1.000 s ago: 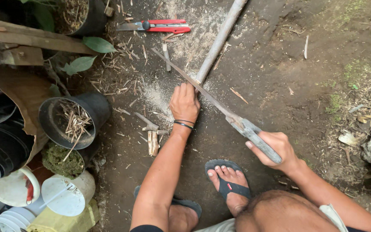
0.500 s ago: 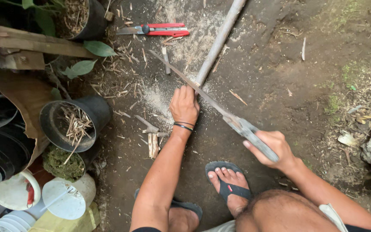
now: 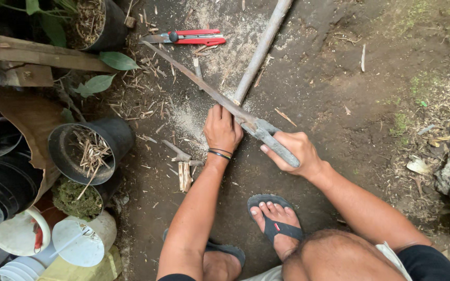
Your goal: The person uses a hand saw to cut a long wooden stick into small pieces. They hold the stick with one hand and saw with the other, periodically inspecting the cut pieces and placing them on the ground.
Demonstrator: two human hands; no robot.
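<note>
My left hand (image 3: 223,129) presses down, palm flat and fingers curled, on the near end of a long pale stick (image 3: 259,52) that lies on the dirt ground (image 3: 339,93) and runs away from me toward the top of the view; my right hand (image 3: 292,152) is wrapped tight around the grey handle of a saw (image 3: 220,99), whose thin rusty blade slants up to the left and crosses the stick just beyond my left fingers; pale sawdust (image 3: 191,117) lies on the soil beside the crossing. A dark band (image 3: 220,154) sits on my left wrist; my right foot in a black sandal (image 3: 275,224) is planted below my hands, toes pointing up the view. Beyond the blade's tip lie red-handled shears (image 3: 191,37), flat on the dirt, well apart from my hands. To my left stands a black pot (image 3: 92,148) holding dry stalks, with more black pots (image 3: 1,177) stacked past it and white buckets (image 3: 82,242) nearer me; short cut sticks (image 3: 184,174) lie between the pot and my left forearm.
</note>
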